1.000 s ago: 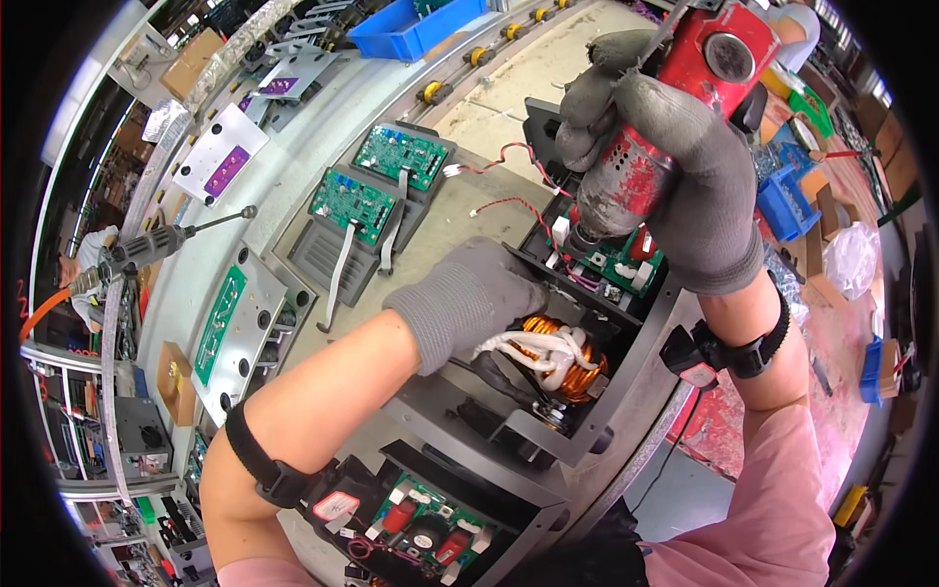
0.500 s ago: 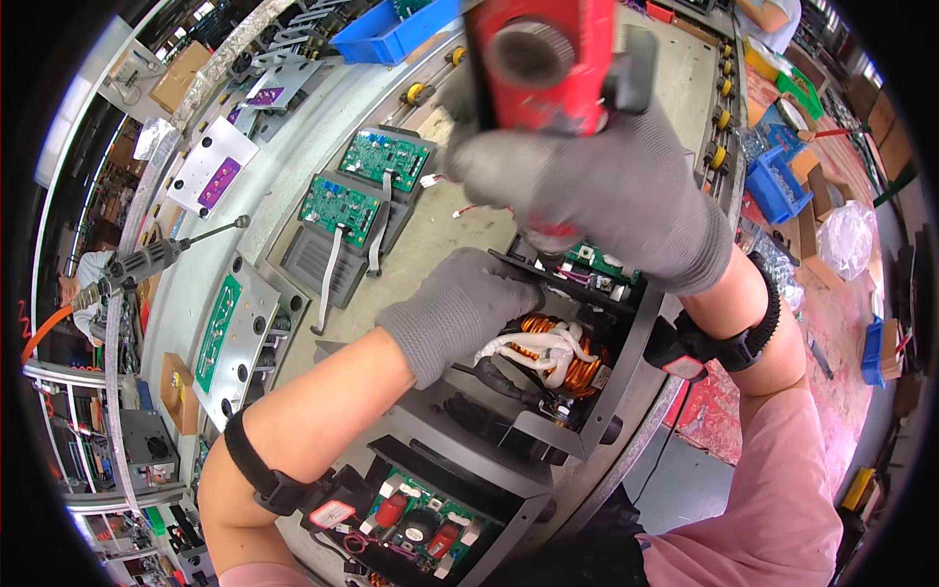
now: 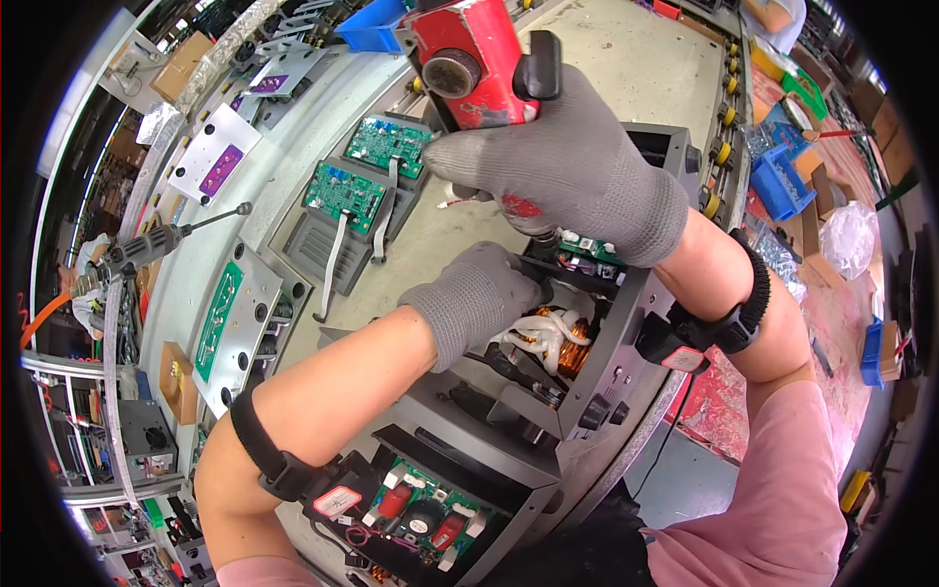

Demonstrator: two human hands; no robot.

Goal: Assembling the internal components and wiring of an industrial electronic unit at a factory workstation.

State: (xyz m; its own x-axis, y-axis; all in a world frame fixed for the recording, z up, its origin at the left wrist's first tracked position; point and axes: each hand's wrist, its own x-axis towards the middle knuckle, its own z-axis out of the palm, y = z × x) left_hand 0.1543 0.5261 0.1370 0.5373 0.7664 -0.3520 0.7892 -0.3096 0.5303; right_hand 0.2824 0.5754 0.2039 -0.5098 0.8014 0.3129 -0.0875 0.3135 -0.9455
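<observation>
My right hand (image 3: 587, 161), in a grey knit glove, is closed around a red power drill (image 3: 469, 64) above the open dark metal case (image 3: 606, 382). Its lower end is mostly behind my glove. My left hand (image 3: 472, 298), also gloved, has its fingers curled at the end of a black inner panel (image 3: 577, 277) in this case. Whatever its fingertips grip is hidden. Beside them lies a copper-wound coil (image 3: 575, 350) with white sleeved wires (image 3: 543, 338). Part of a green circuit board (image 3: 584, 242) shows beneath my right hand.
A second open case with a circuit board (image 3: 427, 514) stands nearest me. Grey covers with green boards (image 3: 344, 194) and ribbon cables lie left. Farther left, another driver (image 3: 147, 247) hangs on an orange hose. Rollers (image 3: 724, 154) line the right edge, beyond which are blue bins (image 3: 780, 186).
The drill and my right hand have shifted left and tilted, uncovering the case's far end. My left hand has moved slightly right. The case appears turned a little.
</observation>
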